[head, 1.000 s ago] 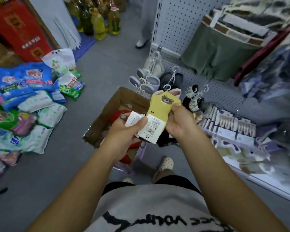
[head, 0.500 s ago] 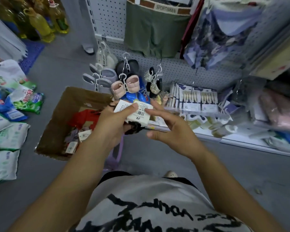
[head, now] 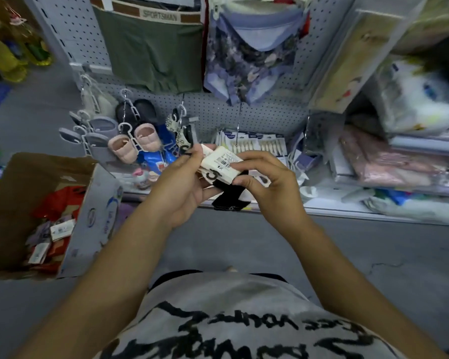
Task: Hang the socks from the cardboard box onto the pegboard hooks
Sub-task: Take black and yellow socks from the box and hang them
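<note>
Pegboard (head: 270, 117) is already carrying hung pairs (head: 134, 142); left hand (head: 182, 187) and right hand (head: 272, 187) are gripping one tagged sock pack (head: 221, 164); cardboard box (head: 94, 216) is holding many more.

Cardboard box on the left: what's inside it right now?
Inside the cardboard box lie a red item and several sock packs with white labels. How many lie beneath them cannot be seen; the pile and the box's near wall cover the rest.
</note>
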`<state>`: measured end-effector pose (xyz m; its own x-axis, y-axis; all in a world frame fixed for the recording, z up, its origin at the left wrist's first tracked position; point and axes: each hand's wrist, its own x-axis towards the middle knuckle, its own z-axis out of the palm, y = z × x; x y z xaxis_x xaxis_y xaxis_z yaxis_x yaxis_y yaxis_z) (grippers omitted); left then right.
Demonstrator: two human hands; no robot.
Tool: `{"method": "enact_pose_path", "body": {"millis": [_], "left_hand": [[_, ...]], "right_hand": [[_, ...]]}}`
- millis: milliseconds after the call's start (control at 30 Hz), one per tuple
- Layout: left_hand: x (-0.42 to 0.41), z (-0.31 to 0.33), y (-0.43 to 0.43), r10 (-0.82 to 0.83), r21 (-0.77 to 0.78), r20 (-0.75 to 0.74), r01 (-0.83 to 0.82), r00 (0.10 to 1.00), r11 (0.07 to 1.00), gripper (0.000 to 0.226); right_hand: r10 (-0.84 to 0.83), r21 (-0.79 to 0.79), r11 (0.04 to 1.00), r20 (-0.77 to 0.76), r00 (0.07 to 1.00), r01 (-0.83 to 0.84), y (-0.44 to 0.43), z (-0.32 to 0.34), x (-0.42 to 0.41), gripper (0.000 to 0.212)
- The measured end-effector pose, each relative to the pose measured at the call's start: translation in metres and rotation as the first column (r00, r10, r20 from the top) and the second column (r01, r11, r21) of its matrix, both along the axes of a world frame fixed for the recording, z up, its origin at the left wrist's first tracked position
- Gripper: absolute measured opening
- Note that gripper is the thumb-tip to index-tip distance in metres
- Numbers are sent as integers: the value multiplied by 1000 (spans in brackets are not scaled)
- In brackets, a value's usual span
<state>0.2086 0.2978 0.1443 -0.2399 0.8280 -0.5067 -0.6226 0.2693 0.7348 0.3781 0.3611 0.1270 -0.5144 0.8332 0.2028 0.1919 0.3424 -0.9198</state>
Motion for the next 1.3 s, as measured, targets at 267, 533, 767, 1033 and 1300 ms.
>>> {"method": "enact_pose_path", "body": {"millis": [267, 533, 767, 1033, 1300], "left_hand": [[39, -4, 10, -105, -30, -109, 102, 988, 994, 42], [28, -8, 8, -143, -88, -321, 121, 936, 989, 15], [33, 1, 11, 53, -35, -394, -72, 918, 997, 9], [58, 18, 18, -152, 145, -369, 218, 917, 965, 49], [65, 12, 39, -56, 134, -657, 190, 752, 973, 32]], "right_hand": [[-316, -98, 947, -131, 940, 305, 13, 2, 20, 23], [-430, -212, 889, -84, 899, 405, 12, -1, 35, 27], [-511, -220, 848, -97, 854, 483, 7, 7, 44, 31], [-447, -309, 866, -128, 886, 392, -1, 22, 41, 34], [-421, -530, 804, -185, 888, 271, 5, 27, 52, 25]]}}
